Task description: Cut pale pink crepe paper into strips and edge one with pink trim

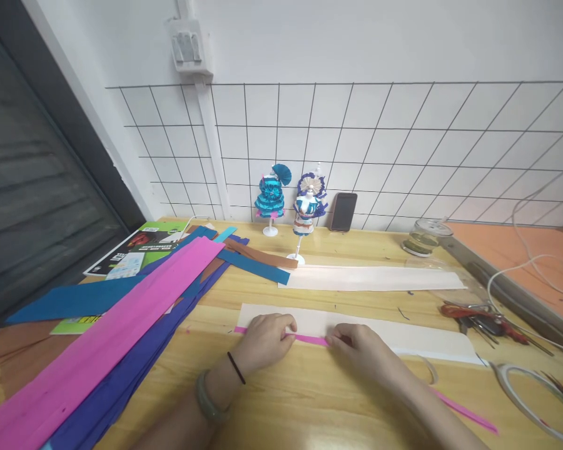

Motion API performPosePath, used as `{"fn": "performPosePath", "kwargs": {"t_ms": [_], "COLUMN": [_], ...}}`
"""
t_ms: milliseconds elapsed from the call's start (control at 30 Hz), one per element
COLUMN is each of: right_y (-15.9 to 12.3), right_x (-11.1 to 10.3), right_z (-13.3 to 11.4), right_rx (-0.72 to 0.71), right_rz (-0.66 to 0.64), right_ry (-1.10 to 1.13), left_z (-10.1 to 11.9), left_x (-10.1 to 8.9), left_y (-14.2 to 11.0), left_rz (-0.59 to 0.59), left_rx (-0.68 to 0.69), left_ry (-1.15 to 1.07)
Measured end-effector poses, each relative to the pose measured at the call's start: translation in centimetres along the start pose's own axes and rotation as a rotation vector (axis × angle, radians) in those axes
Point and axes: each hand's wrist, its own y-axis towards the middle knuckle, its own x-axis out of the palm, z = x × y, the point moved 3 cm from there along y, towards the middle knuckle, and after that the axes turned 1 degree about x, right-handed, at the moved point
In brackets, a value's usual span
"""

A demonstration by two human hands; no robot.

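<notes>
A narrow pink paper strip (pixel 312 340) runs along the near edge of a long cream paper strip (pixel 370 331) on the wooden table. My left hand (pixel 268 337) pinches the pink strip near its left end, thumb and forefinger together. Further right, my right hand (pixel 359 350) grips the same pink strip between thumb and curled fingers. Its tail (pixel 466 412) comes out beyond my right forearm. Just below the cream strip's right part lies a small pale curled strip (pixel 429 369), partly hidden by my arm.
Pink (pixel 117 319), blue and brown paper lies piled at left. Two paper-dressed figures (pixel 271 199) on stands and a phone (pixel 344 211) stand by the wall. Another cream strip (pixel 370 278) lies behind. At right are a glass jar (pixel 425 237), tools (pixel 488 322) and a white ring (pixel 509 381).
</notes>
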Motion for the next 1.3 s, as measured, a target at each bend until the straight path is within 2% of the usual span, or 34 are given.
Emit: {"fn": "performPosePath", "kwargs": {"t_ms": [233,600,1300], "right_y": [0.19,0.47,0.59], "right_x": [0.56,0.76,0.35], "right_z": [0.49,0.68,0.87], "right_rx": [0.050,0.092,0.104], "right_rz": [0.065,0.091,0.047], "right_ry": [-0.092,-0.129,-0.068], "left_z": [-0.28,-0.40,-0.44], "left_x": [0.29,0.65,0.77], "left_y": [0.15,0.40,0.57], "left_rz": [0.021,0.056,0.047], "left_rx": [-0.025,-0.056,-0.067], "left_ry": [0.001,-0.002,0.011]}}
